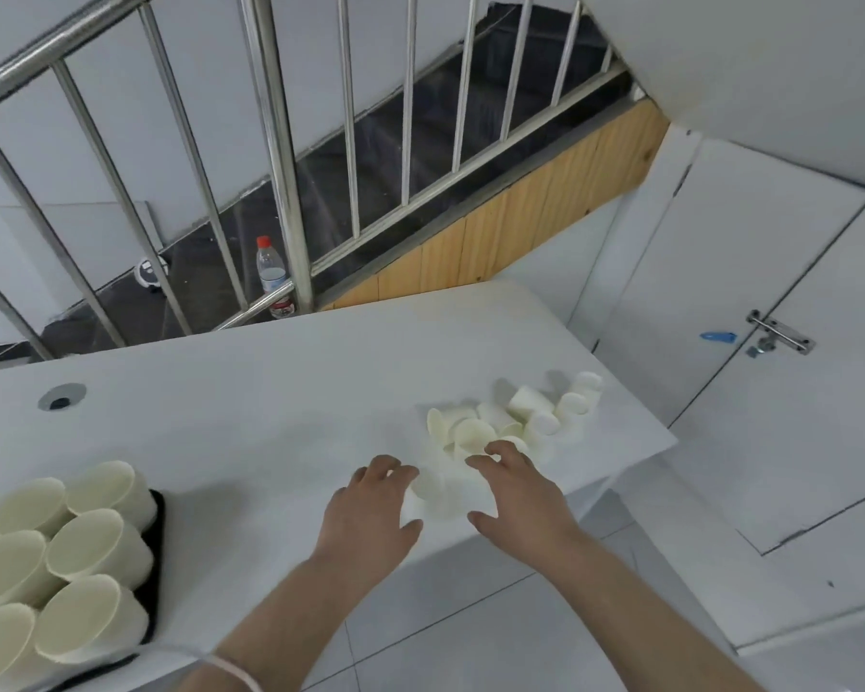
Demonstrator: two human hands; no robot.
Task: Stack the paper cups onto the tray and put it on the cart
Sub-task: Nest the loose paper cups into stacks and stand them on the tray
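Both hands reach over the white surface near its right front edge. The left hand and the right hand curl round a paper cup between them; glare makes it hard to tell whether this is one cup or two. Just beyond lies a loose heap of paper cups, some tipped, some upside down. At the far left, a black tray carries stacked cups, mouths up.
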